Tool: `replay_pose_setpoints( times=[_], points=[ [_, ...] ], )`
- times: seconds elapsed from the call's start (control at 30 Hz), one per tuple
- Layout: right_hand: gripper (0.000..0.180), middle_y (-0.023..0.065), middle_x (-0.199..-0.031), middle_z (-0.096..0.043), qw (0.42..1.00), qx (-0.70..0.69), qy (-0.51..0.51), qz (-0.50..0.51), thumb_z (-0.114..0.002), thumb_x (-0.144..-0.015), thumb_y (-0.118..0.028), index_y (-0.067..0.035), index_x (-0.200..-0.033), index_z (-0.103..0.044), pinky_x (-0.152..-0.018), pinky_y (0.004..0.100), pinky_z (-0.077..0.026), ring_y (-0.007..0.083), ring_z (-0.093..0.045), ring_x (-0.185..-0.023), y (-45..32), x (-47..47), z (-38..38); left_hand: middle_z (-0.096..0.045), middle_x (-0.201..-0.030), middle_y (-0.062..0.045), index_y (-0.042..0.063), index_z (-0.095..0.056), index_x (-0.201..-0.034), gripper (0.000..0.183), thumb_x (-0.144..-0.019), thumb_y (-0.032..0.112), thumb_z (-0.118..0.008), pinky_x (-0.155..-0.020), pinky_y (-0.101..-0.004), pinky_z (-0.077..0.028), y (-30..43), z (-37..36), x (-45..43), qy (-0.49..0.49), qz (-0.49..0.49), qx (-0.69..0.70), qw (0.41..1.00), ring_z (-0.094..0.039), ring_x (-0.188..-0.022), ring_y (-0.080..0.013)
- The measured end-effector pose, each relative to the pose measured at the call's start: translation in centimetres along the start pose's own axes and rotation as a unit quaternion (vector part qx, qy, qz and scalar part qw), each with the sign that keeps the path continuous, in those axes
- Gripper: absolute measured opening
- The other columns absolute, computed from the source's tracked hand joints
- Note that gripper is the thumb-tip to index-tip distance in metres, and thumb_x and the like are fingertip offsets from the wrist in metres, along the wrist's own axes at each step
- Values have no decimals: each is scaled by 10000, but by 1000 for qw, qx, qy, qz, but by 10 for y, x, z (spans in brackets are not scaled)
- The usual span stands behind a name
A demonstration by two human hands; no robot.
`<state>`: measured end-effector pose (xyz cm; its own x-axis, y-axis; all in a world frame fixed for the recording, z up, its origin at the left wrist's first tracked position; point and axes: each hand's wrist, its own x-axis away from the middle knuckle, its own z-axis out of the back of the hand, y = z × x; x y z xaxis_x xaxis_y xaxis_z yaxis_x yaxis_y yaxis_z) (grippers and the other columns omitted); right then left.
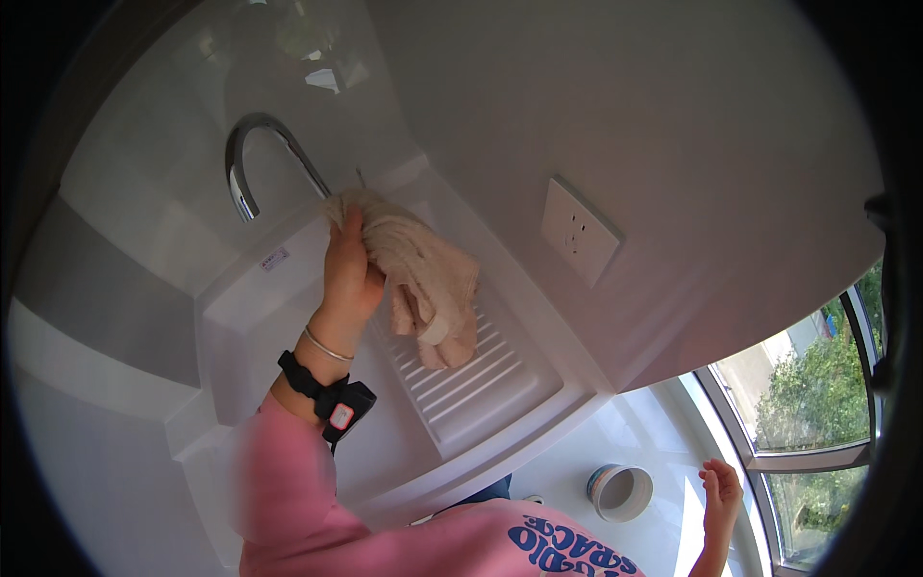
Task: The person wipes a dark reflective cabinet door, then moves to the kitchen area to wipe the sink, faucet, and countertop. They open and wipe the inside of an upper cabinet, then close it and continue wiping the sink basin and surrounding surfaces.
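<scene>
My left hand (351, 263) grips a bunched beige-pink cloth (433, 278) near the base of a curved chrome faucet (277, 126). The cloth hangs over the ribbed washboard (469, 389) of a white laundry sink (288, 303). A metal bangle and a black strap with a small device are on the left wrist. My right hand (723, 490) is at the lower right, away from the sink, its fingers partly curled and nothing seen in it.
A white wall socket (580, 229) is on the wall right of the sink. On the floor stands a round tub (620, 493), with a curved window frame (807, 461) beyond it. A small label (274, 260) sticks to the basin's inner wall.
</scene>
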<state>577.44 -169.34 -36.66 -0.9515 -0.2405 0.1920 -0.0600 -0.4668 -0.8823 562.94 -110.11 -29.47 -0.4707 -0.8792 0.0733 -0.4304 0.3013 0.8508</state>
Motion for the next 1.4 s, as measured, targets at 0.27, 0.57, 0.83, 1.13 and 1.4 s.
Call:
replay_pose_setpoints(
  times=[0.27,0.57,0.83,1.13,1.4],
  points=[
    [193,112,-1001,-653,999,40,36,-3,-546,-931,-15,42,-1110,-592,-832,279,-519,161,-637,-895,23,28,16,-381,-1476,-184,47,-190,-1520,661,-963,226,-496,-1008,-364,-430,-63,-22,-161,41,-190,-552,811,-494,-1236,-330],
    [198,122,-1006,-672,998,56,20,-1,-573,-924,-27,54,-1101,-609,-824,282,-529,174,-654,-902,37,33,31,-560,-1258,-210,-12,-564,-1231,369,-909,157,-501,-893,-422,-490,-125,-32,-100,-149,-201,-769,588,-611,-1040,-372],
    [155,118,-954,-705,982,102,-77,141,-623,-884,-18,18,-1030,-662,-759,280,-527,166,-676,-841,15,7,14,-607,-1034,-145,57,-645,-971,175,-843,137,-555,-793,-467,-506,-162,-81,196,-448,-168,-550,685,-618,-900,-366],
    [151,143,-936,-701,965,149,-118,180,-623,-866,0,20,-1009,-666,-746,308,-530,213,-675,-815,54,13,70,-684,-949,-220,1,-645,-1149,391,-817,165,-520,-795,-355,-516,-78,-38,302,-455,134,-611,634,-669,-886,-295],
    [160,145,-945,-708,971,127,-131,153,-621,-869,-16,28,-1014,-674,-733,304,-543,211,-690,-826,89,30,75,-630,-1079,-100,-35,-564,-1179,358,-844,78,-508,-833,-310,-500,99,23,319,42,-16,-302,952,-608,-966,-185]
  ],
)
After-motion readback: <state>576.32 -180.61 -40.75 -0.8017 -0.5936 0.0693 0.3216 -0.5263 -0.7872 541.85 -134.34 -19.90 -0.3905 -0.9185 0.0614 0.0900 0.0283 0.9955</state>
